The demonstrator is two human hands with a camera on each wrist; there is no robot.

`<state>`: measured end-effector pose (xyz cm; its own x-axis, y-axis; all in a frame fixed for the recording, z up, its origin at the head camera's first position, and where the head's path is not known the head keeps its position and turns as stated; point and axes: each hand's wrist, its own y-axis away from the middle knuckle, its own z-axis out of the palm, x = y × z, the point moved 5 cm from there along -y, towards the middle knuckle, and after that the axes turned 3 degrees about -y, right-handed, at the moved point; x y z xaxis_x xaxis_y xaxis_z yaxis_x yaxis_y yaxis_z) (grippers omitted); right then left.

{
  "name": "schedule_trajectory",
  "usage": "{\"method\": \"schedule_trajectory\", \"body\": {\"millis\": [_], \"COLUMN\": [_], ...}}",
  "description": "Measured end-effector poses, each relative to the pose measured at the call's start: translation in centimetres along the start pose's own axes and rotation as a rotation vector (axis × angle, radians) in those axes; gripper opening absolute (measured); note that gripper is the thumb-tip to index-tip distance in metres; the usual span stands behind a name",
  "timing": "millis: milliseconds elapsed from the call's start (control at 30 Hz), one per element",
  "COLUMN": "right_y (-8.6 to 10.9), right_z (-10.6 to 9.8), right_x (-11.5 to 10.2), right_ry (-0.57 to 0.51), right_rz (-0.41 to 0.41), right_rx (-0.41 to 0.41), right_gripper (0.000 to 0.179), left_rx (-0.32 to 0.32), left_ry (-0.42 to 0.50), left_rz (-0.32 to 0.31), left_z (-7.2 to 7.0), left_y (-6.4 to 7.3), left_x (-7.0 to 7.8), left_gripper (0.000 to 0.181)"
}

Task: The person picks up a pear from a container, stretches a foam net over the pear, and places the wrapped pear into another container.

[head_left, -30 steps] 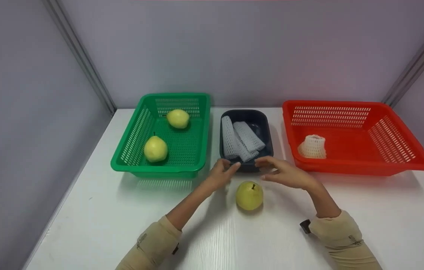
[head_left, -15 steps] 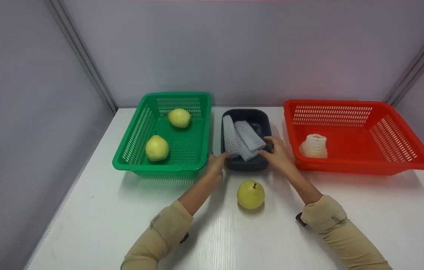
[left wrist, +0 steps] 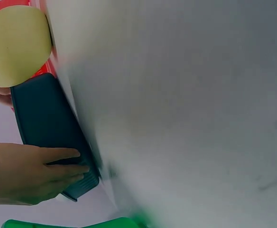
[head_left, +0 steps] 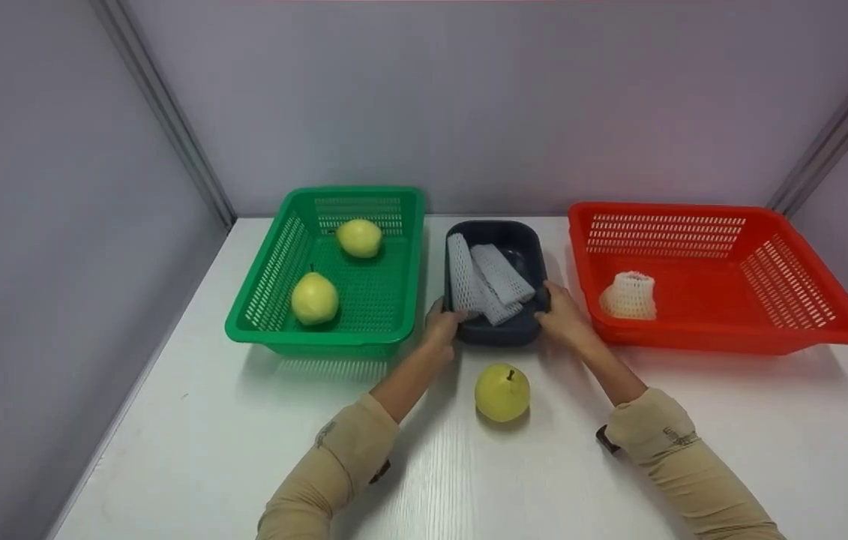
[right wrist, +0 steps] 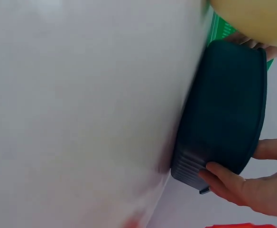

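Note:
A small dark blue plastic bin (head_left: 498, 334) stands on the white table, with several folded white foam net sleeves (head_left: 500, 271) inside. My left hand (head_left: 441, 328) grips its left side near the front corner, thumb over the rim; in the left wrist view its fingers (left wrist: 65, 170) lie along the outer wall. My right hand (head_left: 560, 315) holds the opposite side, thumb at the rim and fingers (right wrist: 224, 178) against the ribbed outer wall. Just in front of the bin, between my forearms, a yellow-green pear (head_left: 502, 393) stands with its stem up.
To the left, a green basket (head_left: 319, 337) holds two pears (head_left: 315, 298). A red basket (head_left: 693, 334) on the right contains a pear in a white foam net (head_left: 629, 295). Pale walls enclose the table's back and sides.
Both hands have moved from above the bin's front edge to its two sides and now hold it. The bin, the pear in front and both baskets stay in place.

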<state>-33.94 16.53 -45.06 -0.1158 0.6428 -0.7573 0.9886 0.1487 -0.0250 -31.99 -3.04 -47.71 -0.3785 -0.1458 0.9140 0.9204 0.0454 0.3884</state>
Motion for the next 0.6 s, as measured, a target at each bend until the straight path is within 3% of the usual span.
{"method": "schedule_trajectory", "body": {"millis": [367,600], "right_y": [-0.6,-0.9], "right_z": [-0.3,-0.5], "right_x": [-0.8,-3.0], "right_ry": [-0.041,0.037], "right_rz": [-0.031,-0.124], "right_rx": [-0.025,0.015], "right_gripper": [0.056,0.054], "left_rx": [-0.019,-0.059], "left_ry": [0.019,0.102], "left_rz": [0.000,0.011], "left_z": [0.1,0.4], "left_y": [0.0,0.0], "left_x": [0.0,-0.2], "left_gripper": [0.056,0.050]}}
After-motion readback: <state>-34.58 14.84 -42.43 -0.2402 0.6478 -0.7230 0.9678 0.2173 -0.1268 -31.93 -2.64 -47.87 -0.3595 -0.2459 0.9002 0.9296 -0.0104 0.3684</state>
